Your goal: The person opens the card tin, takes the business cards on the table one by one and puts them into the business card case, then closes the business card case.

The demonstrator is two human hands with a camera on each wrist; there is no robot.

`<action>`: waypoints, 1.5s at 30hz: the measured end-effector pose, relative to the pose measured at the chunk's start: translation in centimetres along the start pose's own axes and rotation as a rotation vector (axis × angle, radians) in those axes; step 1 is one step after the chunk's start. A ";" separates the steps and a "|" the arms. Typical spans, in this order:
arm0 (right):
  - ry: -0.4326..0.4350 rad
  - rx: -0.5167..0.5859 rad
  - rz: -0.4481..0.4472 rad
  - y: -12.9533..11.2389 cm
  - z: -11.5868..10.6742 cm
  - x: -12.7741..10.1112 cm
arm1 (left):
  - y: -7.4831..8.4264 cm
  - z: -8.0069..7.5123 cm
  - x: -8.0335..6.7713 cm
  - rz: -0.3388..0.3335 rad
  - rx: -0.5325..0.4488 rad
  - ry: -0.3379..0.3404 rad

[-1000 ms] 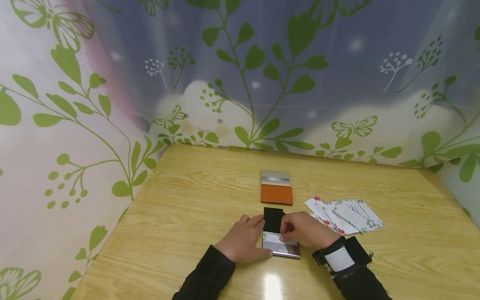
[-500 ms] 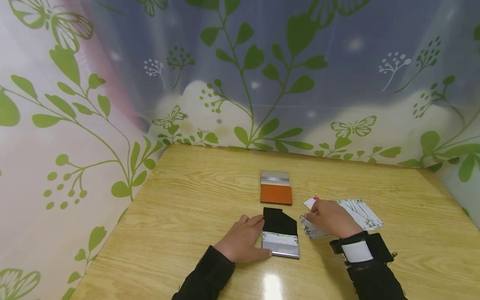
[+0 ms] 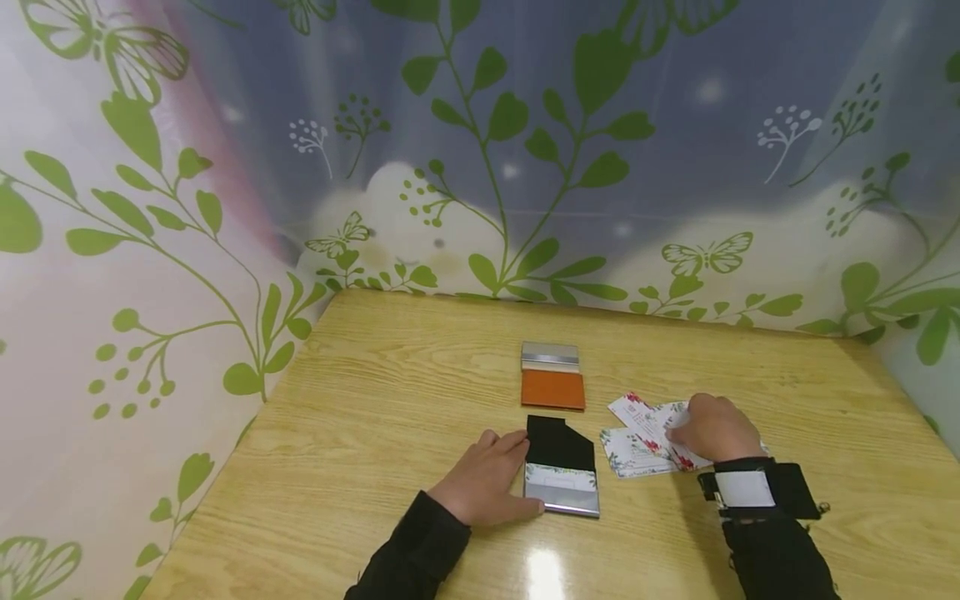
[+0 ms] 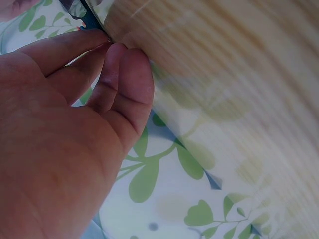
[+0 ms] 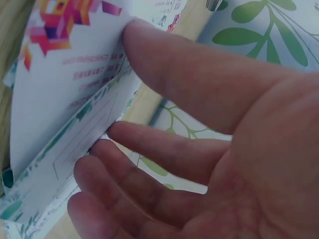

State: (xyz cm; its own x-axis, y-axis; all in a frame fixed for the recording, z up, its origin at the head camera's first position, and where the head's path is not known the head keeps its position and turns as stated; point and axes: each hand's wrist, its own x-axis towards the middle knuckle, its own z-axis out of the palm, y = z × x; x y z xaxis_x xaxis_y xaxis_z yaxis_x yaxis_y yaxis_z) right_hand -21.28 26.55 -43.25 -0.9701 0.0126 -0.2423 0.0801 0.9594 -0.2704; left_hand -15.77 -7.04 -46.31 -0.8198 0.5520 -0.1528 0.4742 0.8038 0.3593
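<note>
The left hand [image 3: 483,479] lies flat on the glossy wood-grain table [image 3: 360,433], fingers nearly straight, their tips pressed against the left edge of the open card case [image 3: 561,477]; it steadies the case without curling round it. The case is a slim rectangle with a brushed-metal body and a matte black flap folded back toward 12 o'clock, one corner of the flap cut at a slant. A floral-printed card [image 3: 559,477] sits in its mouth.

At about 3 o'clock from the case, just beside it, the right hand [image 3: 716,429] rests on a fanned spread of thin paper cards [image 3: 637,442], white with red flower and green leaf prints. In the right wrist view the thumb [image 5: 199,74] lies on top of 1 card and the loosely bent fingers [image 5: 149,164] reach under its edge, so the hand pinches that card lightly.

At 12 o'clock from the black case, apart from it, lies a second case [image 3: 552,377], closed, with a smooth orange leather-like face and a silver metal band along its far side
</note>
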 end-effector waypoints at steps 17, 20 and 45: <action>0.338 0.105 -0.169 -1.6 -1.5 -1.6 | -0.1 -0.1 0.1 -0.001 0.002 -0.007; 0.346 0.155 -0.223 -2.5 -1.9 -1.7 | -0.1 -0.1 0.1 0.001 0.003 -0.004; -0.175 0.329 -0.574 -8.6 3.6 -1.7 | -0.2 0.1 0.3 0.006 0.021 0.003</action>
State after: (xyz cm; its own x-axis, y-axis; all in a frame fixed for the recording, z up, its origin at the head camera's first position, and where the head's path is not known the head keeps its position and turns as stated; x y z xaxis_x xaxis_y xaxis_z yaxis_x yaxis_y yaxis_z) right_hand -19.50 17.27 -43.86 -0.8309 -0.5443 -0.1153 -0.3433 0.6647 -0.6636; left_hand -16.13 -6.99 -46.50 -0.8178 0.5564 -0.1473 0.4862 0.8048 0.3405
